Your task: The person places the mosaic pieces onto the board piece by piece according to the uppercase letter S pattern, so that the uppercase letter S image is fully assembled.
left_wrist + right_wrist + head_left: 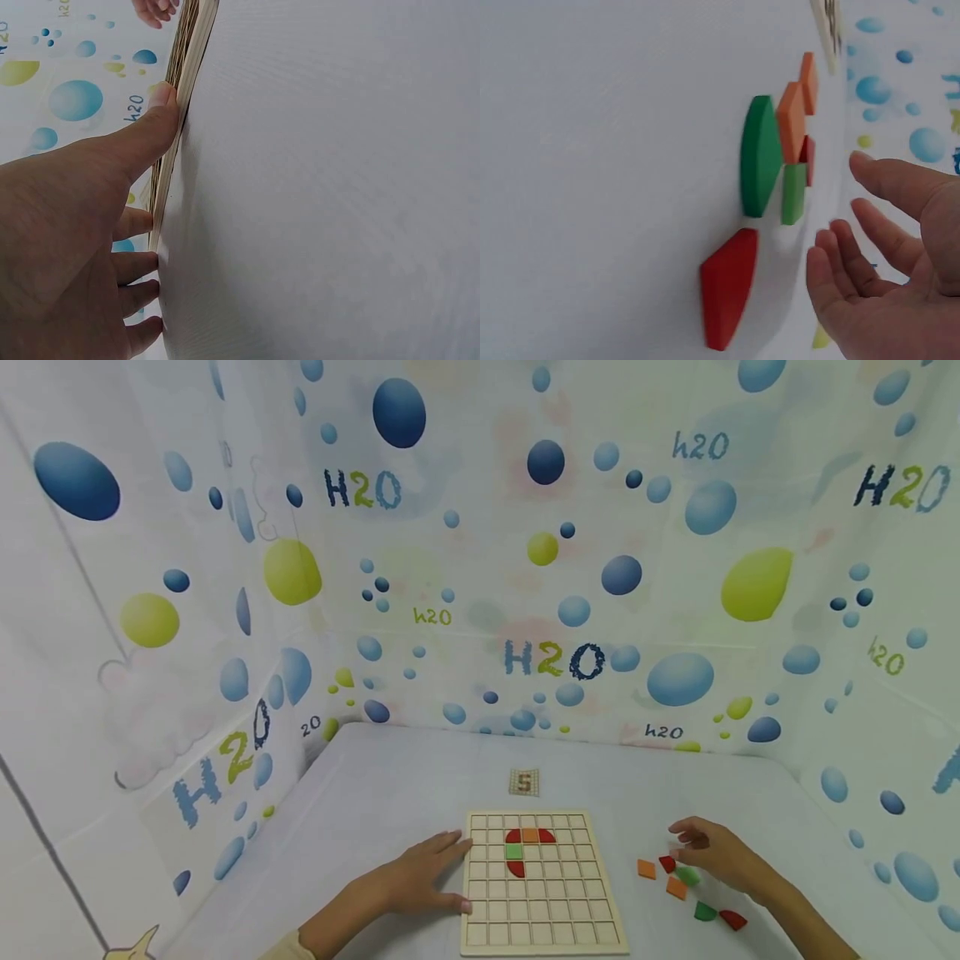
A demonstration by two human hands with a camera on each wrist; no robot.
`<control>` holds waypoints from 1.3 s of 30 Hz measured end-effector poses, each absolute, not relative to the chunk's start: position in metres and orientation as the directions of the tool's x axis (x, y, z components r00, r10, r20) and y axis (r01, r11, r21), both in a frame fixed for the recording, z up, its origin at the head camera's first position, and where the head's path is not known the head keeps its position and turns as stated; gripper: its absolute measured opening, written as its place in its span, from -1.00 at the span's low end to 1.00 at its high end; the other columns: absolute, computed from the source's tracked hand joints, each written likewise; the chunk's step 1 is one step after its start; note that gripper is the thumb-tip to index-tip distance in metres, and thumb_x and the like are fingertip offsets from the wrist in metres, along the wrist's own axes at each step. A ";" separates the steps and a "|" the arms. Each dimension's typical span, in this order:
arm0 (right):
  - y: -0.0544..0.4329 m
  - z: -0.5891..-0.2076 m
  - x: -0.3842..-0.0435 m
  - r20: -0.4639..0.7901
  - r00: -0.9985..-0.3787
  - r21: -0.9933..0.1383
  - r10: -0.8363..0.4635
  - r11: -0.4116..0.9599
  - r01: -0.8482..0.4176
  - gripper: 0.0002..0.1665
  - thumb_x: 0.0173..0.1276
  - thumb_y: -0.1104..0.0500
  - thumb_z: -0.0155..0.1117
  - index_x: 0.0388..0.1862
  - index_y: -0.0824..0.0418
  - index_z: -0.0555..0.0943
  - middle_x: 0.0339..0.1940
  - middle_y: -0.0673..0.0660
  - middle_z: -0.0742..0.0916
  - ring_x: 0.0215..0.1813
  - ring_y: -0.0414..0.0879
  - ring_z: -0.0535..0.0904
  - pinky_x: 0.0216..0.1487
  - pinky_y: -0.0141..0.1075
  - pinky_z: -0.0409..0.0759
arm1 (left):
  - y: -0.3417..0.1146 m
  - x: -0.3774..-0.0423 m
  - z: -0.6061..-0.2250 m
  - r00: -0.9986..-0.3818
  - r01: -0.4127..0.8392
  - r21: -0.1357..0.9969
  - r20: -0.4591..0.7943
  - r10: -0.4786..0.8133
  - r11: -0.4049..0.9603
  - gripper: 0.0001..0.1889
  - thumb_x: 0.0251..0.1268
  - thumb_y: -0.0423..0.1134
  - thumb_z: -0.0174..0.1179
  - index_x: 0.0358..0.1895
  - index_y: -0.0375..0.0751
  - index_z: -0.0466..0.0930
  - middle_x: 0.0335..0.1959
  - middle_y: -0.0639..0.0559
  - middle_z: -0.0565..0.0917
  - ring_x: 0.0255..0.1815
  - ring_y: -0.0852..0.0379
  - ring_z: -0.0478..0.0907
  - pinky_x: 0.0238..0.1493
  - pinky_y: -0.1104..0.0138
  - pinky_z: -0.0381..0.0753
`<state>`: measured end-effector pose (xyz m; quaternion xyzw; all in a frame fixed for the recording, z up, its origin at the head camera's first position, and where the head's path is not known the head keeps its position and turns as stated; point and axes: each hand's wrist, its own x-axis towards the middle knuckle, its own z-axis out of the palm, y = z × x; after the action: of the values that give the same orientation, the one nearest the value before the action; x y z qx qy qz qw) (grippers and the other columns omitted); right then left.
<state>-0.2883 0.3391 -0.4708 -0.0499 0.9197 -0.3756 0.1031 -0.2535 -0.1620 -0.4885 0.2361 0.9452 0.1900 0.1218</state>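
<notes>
A wooden grid board lies on the table in the head view. On it sit an orange square, a light green square and three red rounded pieces, one of them a lower red piece. My left hand rests against the board's left edge, thumb and fingertips touching the rim. Over the loose pieces hovers my right hand, fingers relaxed and slightly bent, holding nothing. Below it are a small red piece and a light green piece; in the right wrist view the fingers are apart from them.
Beside the board's right edge lie two loose orange squares, a dark green piece and a red wedge-like piece. A small card with a figure lies behind the board. Patterned curtains surround the white table.
</notes>
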 end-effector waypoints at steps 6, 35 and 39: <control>0.339 -0.483 -0.294 -0.206 -0.963 -0.657 -0.174 0.754 0.005 -0.59 0.46 0.09 0.46 0.15 0.29 0.62 0.04 0.10 0.71 0.05 -0.03 0.60 0.19 0.02 0.71 | -0.162 -0.254 -0.489 -0.859 0.398 0.420 -0.142 0.492 0.816 0.06 0.19 0.48 0.33 0.67 0.03 0.22 0.69 -0.18 0.21 0.69 -0.28 0.14 0.58 -0.25 0.24; 0.324 -0.486 -0.298 -0.091 -0.976 -0.562 -0.197 0.819 -0.113 -0.77 0.40 0.17 0.49 -0.09 0.21 0.63 -0.21 0.04 0.64 -0.14 -0.09 0.52 -0.04 -0.20 0.68 | -0.161 -0.251 -0.485 -0.862 0.394 0.419 -0.140 0.487 0.818 0.05 0.20 0.43 0.37 0.67 0.04 0.22 0.69 -0.20 0.22 0.68 -0.29 0.16 0.57 -0.26 0.26; 0.324 -0.486 -0.297 -0.071 -0.976 -0.567 -0.206 0.813 -0.130 -0.75 0.40 0.19 0.49 -0.05 0.23 0.63 -0.18 0.07 0.66 -0.12 -0.08 0.55 0.00 -0.14 0.73 | -0.161 -0.252 -0.486 -0.864 0.391 0.411 -0.143 0.482 0.823 0.05 0.19 0.45 0.36 0.67 0.04 0.23 0.69 -0.19 0.22 0.68 -0.28 0.15 0.57 -0.25 0.26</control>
<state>-0.2968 0.3237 -0.4865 -0.0886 0.9499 -0.2926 0.0647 -0.2518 -0.1607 -0.4865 0.2305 0.9471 0.1874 0.1211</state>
